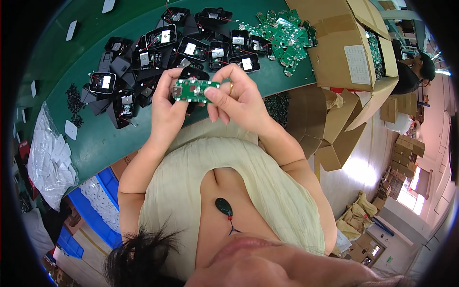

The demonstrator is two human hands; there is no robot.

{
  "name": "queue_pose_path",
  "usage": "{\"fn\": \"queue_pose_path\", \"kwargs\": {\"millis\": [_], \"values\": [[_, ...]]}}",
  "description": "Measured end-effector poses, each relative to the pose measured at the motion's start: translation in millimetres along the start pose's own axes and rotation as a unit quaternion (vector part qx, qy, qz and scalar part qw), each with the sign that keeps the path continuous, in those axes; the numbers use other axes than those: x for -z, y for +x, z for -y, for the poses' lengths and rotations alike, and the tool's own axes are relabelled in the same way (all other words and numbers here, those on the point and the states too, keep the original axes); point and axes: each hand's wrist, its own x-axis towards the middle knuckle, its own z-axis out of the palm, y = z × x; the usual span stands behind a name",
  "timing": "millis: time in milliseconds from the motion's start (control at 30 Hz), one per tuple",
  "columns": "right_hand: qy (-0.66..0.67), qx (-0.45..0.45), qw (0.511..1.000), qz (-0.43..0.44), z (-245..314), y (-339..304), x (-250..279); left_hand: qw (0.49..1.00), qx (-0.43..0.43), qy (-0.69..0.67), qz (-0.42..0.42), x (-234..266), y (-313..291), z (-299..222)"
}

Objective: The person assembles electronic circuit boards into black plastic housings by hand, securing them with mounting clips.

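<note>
A small green circuit board (190, 93) is held level between my two hands, just above the near edge of the table. My left hand (166, 103) grips its left end, fingers curled behind it. The thumb of my right hand (239, 98) presses on the board's right end, and its other fingers bend behind and below. A black plastic housing (193, 73) shows just behind the board, between my hands; which hand bears it is partly hidden. Beyond my hands lie many open black housings (190, 49) with silver parts and thin red wires.
Loose green circuit boards (289, 40) are heaped at the back right, beside a large cardboard box (330, 43). Small black pieces (74, 103) and a white plate (71, 129) lie at left, near a clear bag (50, 158) of white parts. Blue bins (88, 208) stand below.
</note>
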Motion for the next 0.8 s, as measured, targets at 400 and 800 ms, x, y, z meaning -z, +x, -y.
{"fn": "queue_pose_path", "kwargs": {"millis": [400, 800], "values": [[0.008, -0.005, 1.0, -0.013, 2.8, -3.1, -1.3, 0.993, -0.075, 0.087, -0.011, 2.2, -1.9, 2.1], [-0.023, -0.003, 0.999, -0.032, 4.9, -1.2, 0.6, 0.997, -0.05, 0.036, 0.035, 0.2, -9.4, -2.5]]}}
